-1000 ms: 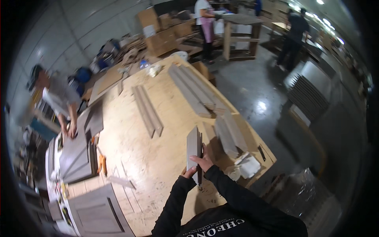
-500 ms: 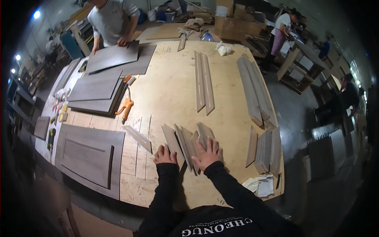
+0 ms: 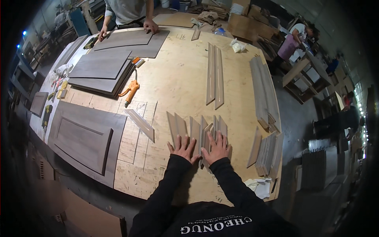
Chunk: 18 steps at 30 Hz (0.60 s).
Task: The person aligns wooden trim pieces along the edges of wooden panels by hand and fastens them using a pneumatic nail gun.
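Note:
Short grey wooden strips with slanted ends (image 3: pixel 195 128) lie side by side on the pale plywood worktop (image 3: pixel 177 87) in front of me. My left hand (image 3: pixel 184 149) rests with fingers spread on the near ends of the left strips. Just to its right, my right hand (image 3: pixel 217 148) lies with fingers apart over the right strips, some of which stand on edge. Neither hand grips a strip. My palms and fingers hide the near ends of several strips.
Left of the strips are a single strip (image 3: pixel 141 124), an orange air blow gun (image 3: pixel 132 91), stacked panels (image 3: pixel 98 71) and a framed panel (image 3: pixel 83 138). Long strips (image 3: pixel 215 75) lie ahead; a bundle (image 3: pixel 267 152) stands right. Across the worktop, a person in grey (image 3: pixel 128 12) handles a panel.
My left hand has moved right onto the strips, which are now spread flatter and wider. My right hand has shifted slightly right. The person opposite has lowered the panel onto another.

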{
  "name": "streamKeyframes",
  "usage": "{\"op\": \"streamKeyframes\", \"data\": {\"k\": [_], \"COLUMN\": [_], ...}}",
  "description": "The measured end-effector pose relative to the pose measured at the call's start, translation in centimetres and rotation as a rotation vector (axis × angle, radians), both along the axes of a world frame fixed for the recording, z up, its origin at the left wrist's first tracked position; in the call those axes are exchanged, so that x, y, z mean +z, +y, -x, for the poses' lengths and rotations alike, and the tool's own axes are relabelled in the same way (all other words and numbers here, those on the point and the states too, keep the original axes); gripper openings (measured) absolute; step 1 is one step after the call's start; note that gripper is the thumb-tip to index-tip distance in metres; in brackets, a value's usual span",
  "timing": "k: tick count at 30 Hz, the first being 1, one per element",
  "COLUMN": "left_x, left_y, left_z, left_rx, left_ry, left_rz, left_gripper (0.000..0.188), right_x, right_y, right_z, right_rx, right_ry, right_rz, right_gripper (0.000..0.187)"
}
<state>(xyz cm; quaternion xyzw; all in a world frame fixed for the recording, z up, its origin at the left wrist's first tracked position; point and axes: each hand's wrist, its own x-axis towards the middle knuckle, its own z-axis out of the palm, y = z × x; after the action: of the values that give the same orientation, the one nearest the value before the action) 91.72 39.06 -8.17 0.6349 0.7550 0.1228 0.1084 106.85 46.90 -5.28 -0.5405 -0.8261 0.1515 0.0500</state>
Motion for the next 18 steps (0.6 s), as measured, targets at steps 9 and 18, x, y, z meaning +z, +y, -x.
{"op": "streamKeyframes", "data": {"k": [9,18], "left_x": [0.0,-1.1], "left_y": [0.4,-0.2], "left_z": [3.8,5.7], "left_rx": [-0.127,0.142], "left_ry": [-0.041,0.018], "left_rz": [-0.008,-0.012], "left_gripper": [0.074,0.071], "right_x": [-0.3,0.0], "right_y": [0.1,2.6], "right_z": [0.2,-2.9], "right_rx": [0.309,0.034], "right_ry": [-0.033,-0.181], "right_rz": [-0.068,0.010], "right_gripper": [0.080,0.087]}}
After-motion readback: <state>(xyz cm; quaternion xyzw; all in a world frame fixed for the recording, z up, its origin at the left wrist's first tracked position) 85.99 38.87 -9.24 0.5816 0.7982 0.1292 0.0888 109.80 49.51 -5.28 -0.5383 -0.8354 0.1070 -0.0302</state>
